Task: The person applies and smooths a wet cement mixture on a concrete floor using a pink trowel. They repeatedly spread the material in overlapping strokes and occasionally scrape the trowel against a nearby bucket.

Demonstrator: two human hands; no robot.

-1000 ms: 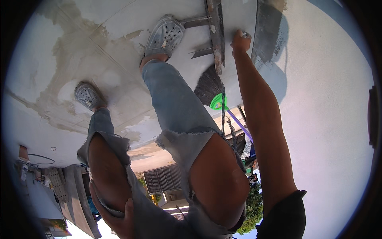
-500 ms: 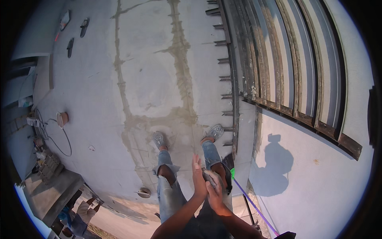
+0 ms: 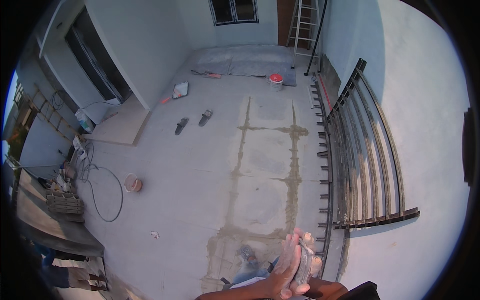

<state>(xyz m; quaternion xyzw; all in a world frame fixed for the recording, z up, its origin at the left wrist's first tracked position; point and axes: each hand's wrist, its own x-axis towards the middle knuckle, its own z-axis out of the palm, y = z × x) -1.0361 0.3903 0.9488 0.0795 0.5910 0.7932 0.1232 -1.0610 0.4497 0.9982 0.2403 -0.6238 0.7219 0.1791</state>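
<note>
My left hand is held up at the lower edge, its fingers stretched flat and dusted with pale powder. Its palm side lies against a flat grey, dusty object whose kind I cannot make out. From the other side, the fingers of my right hand curl round that object, their tips dusty too. Most of the right palm is hidden behind it. Below the hands, my shoe rests on the grey floor, beside a damp-looking band of mortar.
A metal grille leans on the right wall beside a spiked bar. To the left are a bucket, a hose and sandals. A lidded pail and a ladder stand far off. Another person is at lower left.
The view has tilted up, bringing the far wall, window and ladder into sight. My hands now appear lower and further right, still pressed together with the grey object between them.
</note>
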